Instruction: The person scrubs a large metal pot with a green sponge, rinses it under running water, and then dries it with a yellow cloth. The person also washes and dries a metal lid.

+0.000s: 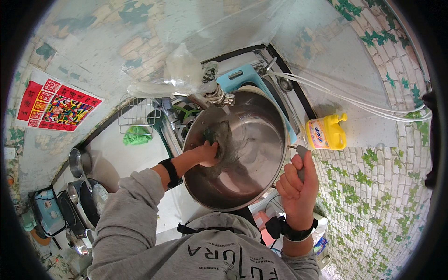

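A large stainless steel pot point(259, 140) is tilted under the metal faucet point(224, 98), its wide mouth facing me, with water inside. My right hand point(295, 182) grips the pot's grey side handle point(301, 154). Inside the pot at the left wall, my left hand point(209, 154) has its fingers closed against a dark greenish scrubbing pad or cloth point(210, 134); its far part is blurred by water. Behind the faucet hangs a clear plastic bag point(183, 70).
A blue plastic board point(241, 75) leans behind the pot. A yellow pump bottle point(327, 131) stands at right. A wire rack point(136, 115), green cloth point(137, 135), ladle point(76, 162) and several pans lie left. White cables cross the upper right.
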Available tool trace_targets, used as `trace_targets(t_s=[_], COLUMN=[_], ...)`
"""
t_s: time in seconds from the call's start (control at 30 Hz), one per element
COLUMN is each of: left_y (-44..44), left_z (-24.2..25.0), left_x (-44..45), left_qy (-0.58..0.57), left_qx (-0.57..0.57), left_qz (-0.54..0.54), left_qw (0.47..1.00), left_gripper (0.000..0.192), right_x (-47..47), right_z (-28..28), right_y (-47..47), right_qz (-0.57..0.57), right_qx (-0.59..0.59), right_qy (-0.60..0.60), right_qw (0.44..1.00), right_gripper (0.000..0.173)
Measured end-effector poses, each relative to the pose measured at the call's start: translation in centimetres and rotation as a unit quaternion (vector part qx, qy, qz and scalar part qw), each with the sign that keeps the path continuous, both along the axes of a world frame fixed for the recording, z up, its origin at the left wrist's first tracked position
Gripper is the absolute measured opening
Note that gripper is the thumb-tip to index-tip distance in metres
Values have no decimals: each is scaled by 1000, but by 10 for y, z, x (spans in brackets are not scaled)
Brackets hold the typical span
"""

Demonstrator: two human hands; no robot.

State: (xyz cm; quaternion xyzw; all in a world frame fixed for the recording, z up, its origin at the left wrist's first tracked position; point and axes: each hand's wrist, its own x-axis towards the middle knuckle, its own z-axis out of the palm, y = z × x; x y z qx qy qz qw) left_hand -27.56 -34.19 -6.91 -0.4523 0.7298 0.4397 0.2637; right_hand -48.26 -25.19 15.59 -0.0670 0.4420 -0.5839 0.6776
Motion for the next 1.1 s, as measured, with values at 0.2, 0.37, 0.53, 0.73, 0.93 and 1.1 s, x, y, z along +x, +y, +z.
trace_targets(t_s=[0.2, 0.37, 0.53, 0.73, 0.93, 1.1], left_y=[-35, -70, -23, 70, 38, -37], left_z=[-111, -18, 61, 107, 11, -43], left_x=[-26, -120, -136, -41, 6, -46], left_qy=[129, 511, 600, 468, 14, 20], left_qx=[-130, -158, -237, -21, -103, -177], left_qz=[236, 456, 253, -168, -334, -163], left_qw=[954, 711, 721, 867, 937, 970], left_gripper=[73, 46, 52, 45, 39, 46], right_x=[-1, -3, -8, -13, -8, -10], right_z=[-2, -1, -3, -1, 3, -1], right_y=[2, 1, 1, 4, 2, 1], right_qz=[22, 37, 38, 22, 35, 40], right_qx=[3, 0, -8, -3, -6, -8], right_qy=[2, 34, 33, -23, -9, -9], right_qw=[1000, 999, 999, 999, 999, 999], right_gripper=[35, 35, 34, 37, 38, 38])
